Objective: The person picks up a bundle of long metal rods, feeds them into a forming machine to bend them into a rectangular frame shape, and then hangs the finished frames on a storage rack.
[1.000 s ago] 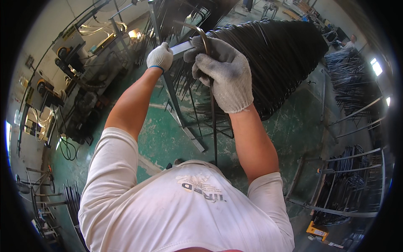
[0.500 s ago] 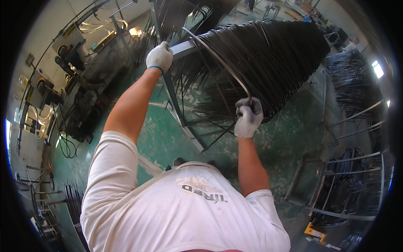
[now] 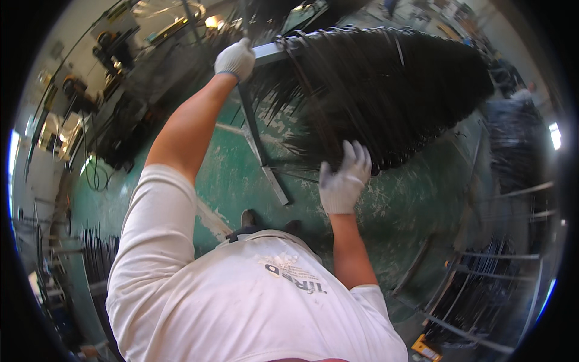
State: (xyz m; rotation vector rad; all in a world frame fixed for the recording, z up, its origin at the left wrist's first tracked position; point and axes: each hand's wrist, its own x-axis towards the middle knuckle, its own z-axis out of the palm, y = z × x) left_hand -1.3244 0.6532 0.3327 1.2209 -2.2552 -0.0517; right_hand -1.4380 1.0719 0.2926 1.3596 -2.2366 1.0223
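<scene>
My left hand point(image 3: 236, 60), in a white knit glove, is closed round the end of a grey metal bar point(image 3: 269, 53) at the top of a rack. From this bar hangs a dense row of dark bent metal rods point(image 3: 416, 90), stretching away to the right. Just below the near end of the row is my right hand point(image 3: 345, 184), gloved too, its fingers spread and slightly blurred. Nothing shows in its grasp. The rack's upright leg point(image 3: 250, 127) runs down from beside my left hand to a foot point(image 3: 275, 186) on the floor.
Machines with cables point(image 3: 75, 90) line the left wall. More dark rods fill a rack point(image 3: 482, 289) at the lower right, with a yellow tool point(image 3: 426, 348) beside it. Another bundle point(image 3: 99, 259) stands at the lower left. The green floor point(image 3: 232, 181) is scuffed.
My right hand has let go of a bent rod, which now hangs among the others, and moved slightly down and left. My left hand stays on the bar. The view has shifted.
</scene>
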